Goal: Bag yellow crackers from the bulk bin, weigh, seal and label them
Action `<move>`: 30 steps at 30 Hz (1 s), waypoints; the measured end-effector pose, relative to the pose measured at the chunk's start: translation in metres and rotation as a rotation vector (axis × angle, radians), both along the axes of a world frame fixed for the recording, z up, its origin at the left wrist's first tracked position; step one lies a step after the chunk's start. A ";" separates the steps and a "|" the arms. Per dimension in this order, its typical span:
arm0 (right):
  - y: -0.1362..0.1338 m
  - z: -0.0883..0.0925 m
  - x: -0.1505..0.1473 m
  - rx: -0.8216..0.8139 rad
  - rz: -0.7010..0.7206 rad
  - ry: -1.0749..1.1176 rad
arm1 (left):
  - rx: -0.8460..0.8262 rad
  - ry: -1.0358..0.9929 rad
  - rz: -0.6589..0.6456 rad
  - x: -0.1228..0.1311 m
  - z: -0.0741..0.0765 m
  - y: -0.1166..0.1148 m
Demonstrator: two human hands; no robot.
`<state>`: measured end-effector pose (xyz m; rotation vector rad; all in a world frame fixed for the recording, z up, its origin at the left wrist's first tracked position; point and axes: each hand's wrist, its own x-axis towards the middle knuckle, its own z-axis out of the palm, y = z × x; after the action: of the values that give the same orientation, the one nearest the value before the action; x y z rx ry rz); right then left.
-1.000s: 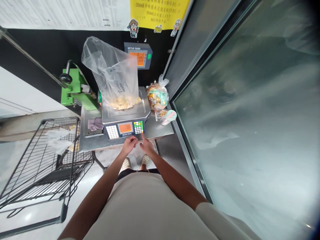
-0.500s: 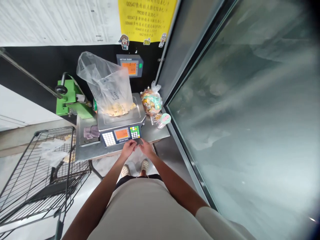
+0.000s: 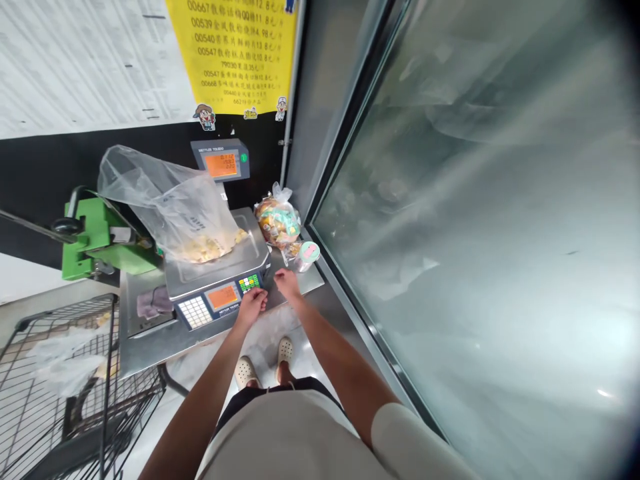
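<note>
A Mettler Toledo counter scale (image 3: 215, 298) stands on a steel table (image 3: 150, 350), its keypad and orange display facing me. On its platter sits a clear plastic bag (image 3: 175, 213) holding pale yellow food pieces. My left hand (image 3: 251, 305) hovers at the scale's front edge, just below the keys. Close to the scale's right front corner is my right hand (image 3: 287, 283), with its fingers curled downward. Neither hand shows a held object, though a small one could be hidden.
A mixed snack bag (image 3: 277, 223) and a pink-lidded tub (image 3: 309, 257) stand right of the scale. A purple cloth (image 3: 154, 302) lies left of it. A green machine (image 3: 100, 243) and wire cart (image 3: 65, 373) are left; a glass-fronted freezer (image 3: 450, 233) fills the right.
My hands came together at the scale's front, then parted slightly. The whole view has swung, so the scale now sits lower and further left, and more of the yellow sign shows.
</note>
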<state>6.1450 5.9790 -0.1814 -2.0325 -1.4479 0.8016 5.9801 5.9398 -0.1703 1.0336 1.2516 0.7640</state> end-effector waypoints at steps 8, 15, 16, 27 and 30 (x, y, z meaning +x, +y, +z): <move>0.042 -0.019 -0.002 0.033 -0.053 0.050 | -0.046 -0.008 0.021 0.016 -0.008 0.014; 0.047 -0.022 -0.011 0.019 0.004 -0.025 | -0.081 -0.010 0.051 0.014 -0.022 0.012; 0.046 -0.021 -0.012 0.022 0.008 -0.040 | -0.087 -0.009 0.055 0.013 -0.022 0.011; 0.039 -0.016 -0.006 0.083 -0.041 0.021 | -0.099 -0.023 0.050 0.000 -0.008 0.013; 0.021 -0.005 -0.004 0.053 -0.152 0.267 | -0.087 -0.037 0.026 -0.005 0.005 0.008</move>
<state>6.1410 6.0000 -0.1864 -1.8869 -1.1414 0.9192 5.9755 5.9483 -0.1648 0.9306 1.2577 0.7396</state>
